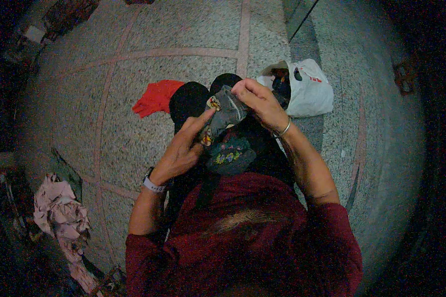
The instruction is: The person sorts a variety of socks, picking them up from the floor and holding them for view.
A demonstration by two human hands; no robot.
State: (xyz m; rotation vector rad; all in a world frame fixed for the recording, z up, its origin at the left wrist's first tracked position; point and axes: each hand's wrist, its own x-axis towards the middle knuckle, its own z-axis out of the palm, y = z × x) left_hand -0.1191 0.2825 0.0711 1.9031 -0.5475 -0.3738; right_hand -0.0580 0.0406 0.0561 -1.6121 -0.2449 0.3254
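Over my lap lies a piece of grey cloth [228, 111] with small yellow-and-red patterned patches at its left side. My left hand [183, 146] holds its left edge, the index finger stretched along it up to the upper patch [213, 103]. At the cloth's upper right edge, my right hand [260, 101] is closed in a pinch; what sits between its fingertips is too small to tell. Nearer to me, a dark grey-green cloth piece [230, 156] embroidered with coloured flowers rests on my lap.
Beyond my left knee a red cloth [158, 97] lies on the speckled floor [148, 34]. A white plastic bag [312, 89] with dark contents stands by my right knee. Crumpled pale pink material [59, 205] lies at the lower left.
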